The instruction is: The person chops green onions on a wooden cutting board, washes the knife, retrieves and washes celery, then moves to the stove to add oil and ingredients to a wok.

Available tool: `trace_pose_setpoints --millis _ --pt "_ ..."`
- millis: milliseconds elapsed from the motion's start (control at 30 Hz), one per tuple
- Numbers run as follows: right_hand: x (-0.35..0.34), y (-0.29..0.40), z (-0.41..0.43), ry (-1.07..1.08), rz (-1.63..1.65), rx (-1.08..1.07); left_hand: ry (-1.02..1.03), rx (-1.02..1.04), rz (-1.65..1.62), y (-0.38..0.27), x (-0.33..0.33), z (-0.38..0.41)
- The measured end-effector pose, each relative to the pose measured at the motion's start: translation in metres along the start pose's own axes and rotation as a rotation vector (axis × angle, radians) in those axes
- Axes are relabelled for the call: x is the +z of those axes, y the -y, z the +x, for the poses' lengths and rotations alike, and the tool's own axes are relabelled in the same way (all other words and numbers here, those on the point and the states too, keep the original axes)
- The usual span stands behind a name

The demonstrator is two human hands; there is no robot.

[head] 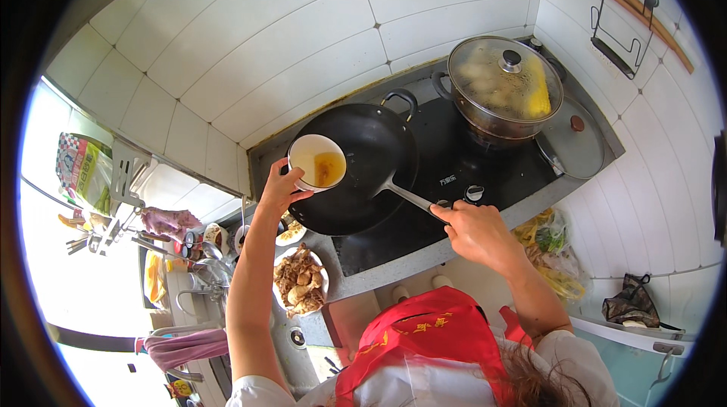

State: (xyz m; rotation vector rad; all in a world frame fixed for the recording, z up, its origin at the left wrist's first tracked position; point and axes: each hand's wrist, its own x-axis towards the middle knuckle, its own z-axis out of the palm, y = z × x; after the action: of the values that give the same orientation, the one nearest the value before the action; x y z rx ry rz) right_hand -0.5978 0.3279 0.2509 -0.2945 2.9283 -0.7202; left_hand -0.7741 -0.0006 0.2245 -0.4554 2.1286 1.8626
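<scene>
My left hand (pixel 283 186) grips the rim of a white bowl (pixel 301 160), thumb on the inside. Amber liquid (pixel 330 168), perhaps oil, lies in the bowl, which is held over the left part of a black wok (pixel 363 140). Closed round the handle of a metal spatula (pixel 413 198), my right hand (pixel 477 231) is at the front of the cooktop. The spatula's blade rests down in the wok. To the left of the wok, a white plate (pixel 326 288) carries a heap of brown mushroom-like food (pixel 300 282).
A steamer pot (pixel 483 123) with a glass lid (pixel 483 66) stands on the right of the black cooktop (pixel 369 253). Another glass lid (pixel 582 146) lies beside it. Plastic bags (pixel 551 253) are at the counter's right front. Utensils hang by the sink tap (pixel 196 296) on the left.
</scene>
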Motion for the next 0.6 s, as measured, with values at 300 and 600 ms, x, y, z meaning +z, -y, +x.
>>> trace_pose_setpoints --millis 300,600 --pt "0.014 0.016 0.014 -0.013 -0.049 -0.045 0.026 -0.02 -0.136 -0.005 -0.015 -0.004" --pt "-0.006 0.017 0.002 0.018 -0.12 -0.056 -0.033 0.127 0.086 -0.011 -0.017 -0.004"
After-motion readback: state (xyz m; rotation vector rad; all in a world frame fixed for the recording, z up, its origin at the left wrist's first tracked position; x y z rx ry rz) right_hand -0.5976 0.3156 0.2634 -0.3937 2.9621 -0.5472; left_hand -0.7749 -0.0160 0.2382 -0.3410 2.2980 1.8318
